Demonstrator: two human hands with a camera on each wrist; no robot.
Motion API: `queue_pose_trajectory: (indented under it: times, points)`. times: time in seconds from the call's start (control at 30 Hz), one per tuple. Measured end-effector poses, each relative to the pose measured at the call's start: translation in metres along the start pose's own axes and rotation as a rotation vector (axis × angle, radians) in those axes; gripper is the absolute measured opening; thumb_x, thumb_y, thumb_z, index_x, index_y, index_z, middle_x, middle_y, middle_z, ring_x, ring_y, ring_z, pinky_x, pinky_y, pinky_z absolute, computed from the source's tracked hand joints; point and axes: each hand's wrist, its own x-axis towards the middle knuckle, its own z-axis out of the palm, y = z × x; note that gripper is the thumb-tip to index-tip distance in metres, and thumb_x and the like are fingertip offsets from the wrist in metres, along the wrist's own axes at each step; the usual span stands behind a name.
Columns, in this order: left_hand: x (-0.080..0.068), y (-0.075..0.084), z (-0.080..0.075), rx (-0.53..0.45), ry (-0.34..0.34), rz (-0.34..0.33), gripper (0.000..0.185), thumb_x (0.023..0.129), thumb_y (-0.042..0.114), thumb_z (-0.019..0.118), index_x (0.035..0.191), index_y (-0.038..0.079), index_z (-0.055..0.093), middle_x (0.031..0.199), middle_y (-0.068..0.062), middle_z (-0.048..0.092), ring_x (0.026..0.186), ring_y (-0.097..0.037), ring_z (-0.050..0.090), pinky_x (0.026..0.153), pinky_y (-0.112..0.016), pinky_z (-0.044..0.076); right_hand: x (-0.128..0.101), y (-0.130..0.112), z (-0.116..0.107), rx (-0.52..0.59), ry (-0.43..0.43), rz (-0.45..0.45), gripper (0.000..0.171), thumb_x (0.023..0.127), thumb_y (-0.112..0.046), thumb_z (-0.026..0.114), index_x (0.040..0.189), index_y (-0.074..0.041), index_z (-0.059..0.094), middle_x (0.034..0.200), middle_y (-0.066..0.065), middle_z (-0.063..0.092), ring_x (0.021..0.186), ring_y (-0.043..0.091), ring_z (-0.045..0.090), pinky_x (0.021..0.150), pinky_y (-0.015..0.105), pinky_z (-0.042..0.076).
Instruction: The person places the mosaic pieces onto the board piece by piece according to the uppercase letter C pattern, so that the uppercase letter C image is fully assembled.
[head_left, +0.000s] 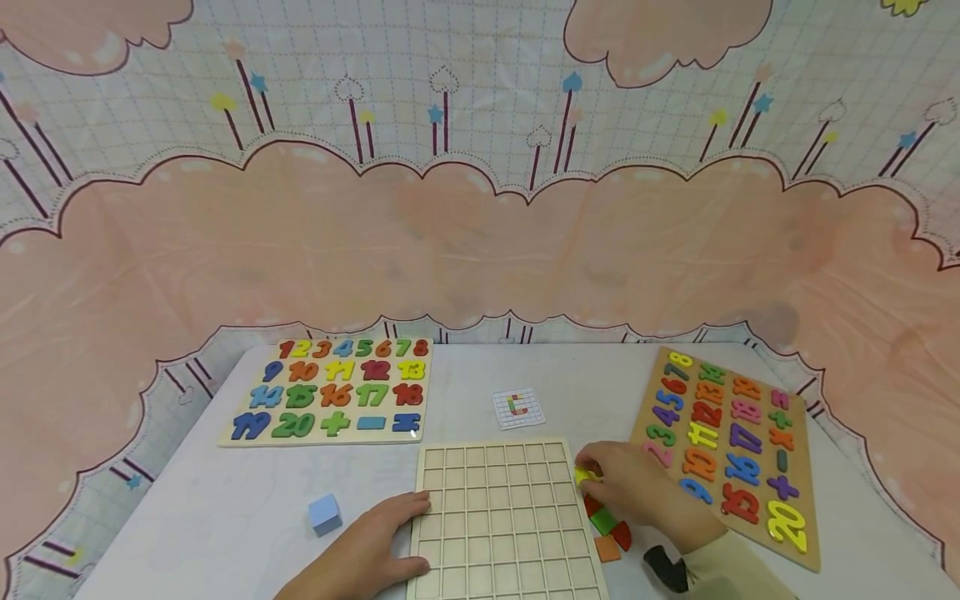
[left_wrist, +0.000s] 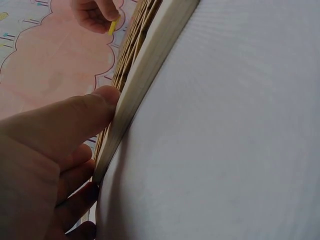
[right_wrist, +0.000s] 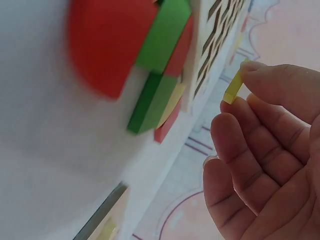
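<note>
- Now the right hand (head_left: 637,492) pinches a small yellow piece (head_left: 583,475) just beside the right edge of the wooden grid board (head_left: 510,525).
- Left hand (head_left: 378,542) lies flat, fingers straight, pressing the board's left edge.
- Red and green pieces (head_left: 606,523) lie by the board, under the right hand.

White table (head_left: 225,517) carries: two wooden number puzzle boards (head_left: 330,392) (head_left: 731,450), empty wooden grid tray (head_left: 502,525), small pattern card (head_left: 518,407), pale blue cube (head_left: 325,513), loose coloured wooden pieces (head_left: 607,533).
</note>
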Motion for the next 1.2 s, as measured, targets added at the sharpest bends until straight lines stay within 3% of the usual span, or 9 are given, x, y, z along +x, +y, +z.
queue_pose_trajectory:
  times: [0.1,0.4,0.67,0.87,1.07,1.2]
  points:
    - [0.000,0.000,0.000,0.004,0.003,0.009,0.071,0.083,0.036,0.082,0.138,0.001,0.056,0.146,-0.014,0.051,0.134,-0.041,0.045,0.106,-0.063,0.036,0.003,-0.006,0.002,0.015,-0.004,-0.004,0.015,0.086,-0.016,0.077,0.100,-0.013,0.072,0.087,-0.008,0.064,0.080,0.013,0.057,0.078,0.037,0.054]
    - [-0.001,0.000,0.000,0.021,0.007,0.009,0.071,0.082,0.037,0.082,0.138,0.001,0.056,0.145,-0.015,0.051,0.133,-0.041,0.045,0.105,-0.063,0.037,0.011,-0.014,0.007,0.043,-0.017,-0.113,0.013,0.086,-0.014,0.077,0.097,-0.012,0.070,0.083,-0.008,0.063,0.076,0.012,0.057,0.065,0.029,0.050]
    - [-0.001,0.000,-0.001,0.014,0.003,0.003,0.072,0.082,0.037,0.082,0.139,0.001,0.056,0.145,-0.014,0.051,0.133,-0.041,0.045,0.105,-0.063,0.037,0.017,-0.022,0.014,0.075,-0.019,-0.151,0.014,0.086,-0.014,0.076,0.098,-0.009,0.071,0.086,-0.007,0.064,0.077,0.012,0.056,0.070,0.033,0.051]
    - [-0.002,-0.001,-0.001,0.038,0.020,0.046,0.071,0.083,0.037,0.082,0.138,0.000,0.055,0.145,-0.015,0.052,0.132,-0.041,0.046,0.105,-0.062,0.038,0.023,-0.029,0.021,0.083,-0.018,-0.200,0.013,0.085,-0.011,0.075,0.097,-0.008,0.071,0.085,-0.005,0.065,0.074,0.010,0.056,0.069,0.032,0.051]
    - [-0.001,0.000,-0.001,0.015,0.005,0.014,0.072,0.083,0.037,0.082,0.139,0.001,0.056,0.145,-0.014,0.051,0.133,-0.041,0.045,0.105,-0.063,0.037,0.029,-0.038,0.025,0.062,-0.009,-0.235,0.012,0.082,-0.008,0.075,0.093,-0.007,0.069,0.081,-0.005,0.064,0.071,0.010,0.054,0.068,0.032,0.050]
    - [-0.001,-0.001,-0.001,0.014,0.008,0.028,0.071,0.083,0.036,0.082,0.138,0.000,0.055,0.145,-0.015,0.051,0.133,-0.042,0.045,0.105,-0.063,0.037,0.032,-0.042,0.027,0.063,-0.003,-0.239,0.011,0.083,-0.008,0.076,0.091,-0.008,0.068,0.079,-0.004,0.063,0.071,0.011,0.053,0.068,0.032,0.049]
